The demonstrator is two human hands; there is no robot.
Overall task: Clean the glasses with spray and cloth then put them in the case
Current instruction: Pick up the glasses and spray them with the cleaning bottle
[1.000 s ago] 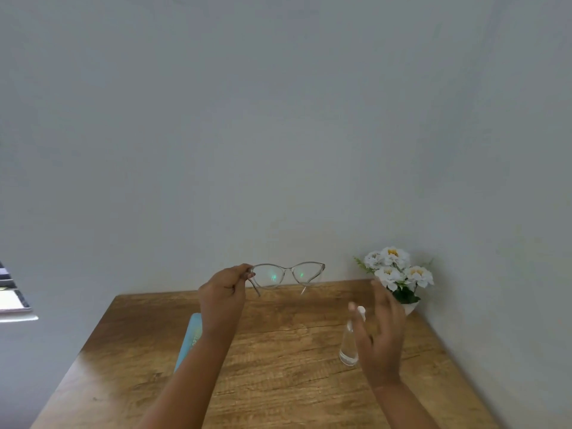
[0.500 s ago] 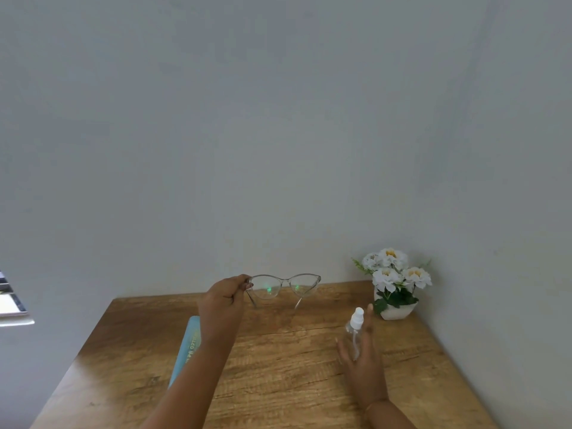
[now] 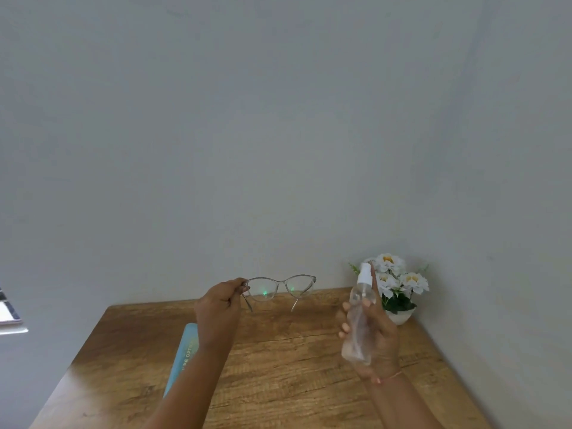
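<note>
Brown wood-grain table [image 3: 278, 366], turquoise case [image 3: 185, 351]

glasses [image 3: 270, 287]: translucent clear plastic frame, glossy; lenses transparent, small green glint.
spray bottle [image 3: 357, 323]: clear smooth plastic body, slightly cloudy; cap white, opaque, matt.
table [image 3: 278, 366]: wood-look top, grain and knots visible, soft satin sheen at the left edge.
blue case [image 3: 185, 348]: smooth surface with printed lettering; material cannot be told.
flowers [image 3: 399, 277]: white petals, matt, artificial-looking.
pot [image 3: 400, 318]: white, smooth, faintly glossy.
wall [image 3: 278, 150]: painted, matt, even.

A white pot of white flowers [image 3: 399, 289] stands at the wooden table's [image 3: 294, 382] far right corner.
</note>
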